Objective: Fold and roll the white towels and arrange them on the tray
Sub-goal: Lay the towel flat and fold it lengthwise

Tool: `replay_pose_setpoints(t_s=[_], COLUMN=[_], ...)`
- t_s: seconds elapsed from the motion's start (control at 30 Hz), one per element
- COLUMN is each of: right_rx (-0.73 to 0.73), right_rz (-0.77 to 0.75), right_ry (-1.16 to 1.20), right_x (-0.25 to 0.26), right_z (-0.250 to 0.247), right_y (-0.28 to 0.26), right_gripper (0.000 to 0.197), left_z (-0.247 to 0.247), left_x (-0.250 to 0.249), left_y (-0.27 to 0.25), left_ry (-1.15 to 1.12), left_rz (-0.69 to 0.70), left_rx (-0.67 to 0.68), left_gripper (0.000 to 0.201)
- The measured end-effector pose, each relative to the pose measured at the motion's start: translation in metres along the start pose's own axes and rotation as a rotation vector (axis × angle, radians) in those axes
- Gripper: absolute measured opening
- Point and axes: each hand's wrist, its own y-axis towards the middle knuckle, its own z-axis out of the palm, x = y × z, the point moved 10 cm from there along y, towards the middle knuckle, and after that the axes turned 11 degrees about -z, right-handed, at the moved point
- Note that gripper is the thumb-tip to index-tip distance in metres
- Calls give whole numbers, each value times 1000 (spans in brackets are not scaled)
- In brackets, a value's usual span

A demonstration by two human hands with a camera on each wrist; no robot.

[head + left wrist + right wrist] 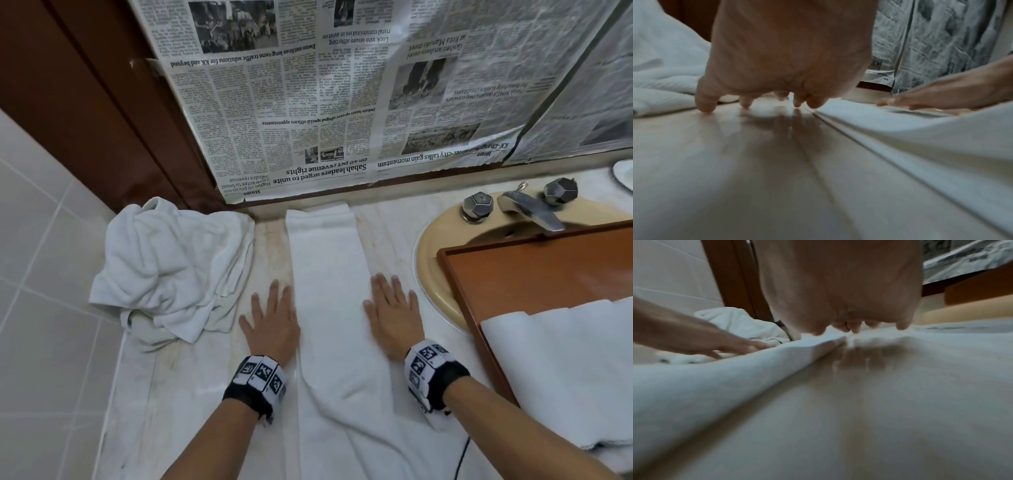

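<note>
Marble counter — newspaper-covered wall behind.

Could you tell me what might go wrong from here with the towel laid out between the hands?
The folded towel hangs off the counter edge, so rolling may start crooked. The left hand sits mostly on bare counter. The tray overhangs the sink and may tip.

We saw bare worktop open at seven o'clock. A crumpled towel heap blocked ten o'clock, the tray three o'clock, the faucet two o'clock, the newspaper-covered wall twelve o'clock.
</note>
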Motion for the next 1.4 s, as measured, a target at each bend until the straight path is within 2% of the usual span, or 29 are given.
replay_pose_setpoints(t_s=[0.07, 0.17, 0.27, 0.37, 0.53, 0.77, 0.9, 1.1, 1.17, 1.3, 1.4], right_rx=[-33, 3, 24, -2, 2, 86, 138, 127, 81, -27, 24], right_rz=[-98, -231, -244, -169, -127, -132, -134, -108, -123, -187, -187], right_ry=[17, -7, -63, -79, -82, -121, -115, -98, -75, 153, 271], right_x=[29, 65, 59, 32, 9, -10, -20, -29, -25, -13, -12], right_z=[0, 18, 29, 26, 28, 11, -11, -24, -38, -61, -51], right_y=[-2, -3, -6, -17, -34, 9, 49, 90, 94, 65, 17], right_gripper=[68, 75, 81, 73, 68, 83, 59, 59, 59, 33, 22], left_z=[0, 22, 29, 30, 28, 21, 9, -9, -13, -23, -17], left_x=[-23, -53, -43, -23, -1, -23, -44, -62, -68, -72, -64], left_y=[-11, -27, -25, -28, -43, -12, 22, 64, 67, 41, 6], left_ry=[-59, 31, 118, 119, 97, 79, 90, 149, 143, -18, -260], left_rz=[90, 234, 212, 189, 179, 104, 79, 73, 90, 262, 390], left_rx=[-3, 28, 7, 9, -30, 11, 13, 11, 3, -96, -15], left_gripper=[53, 54, 56, 53, 64, 56, 57, 58, 58, 51, 51])
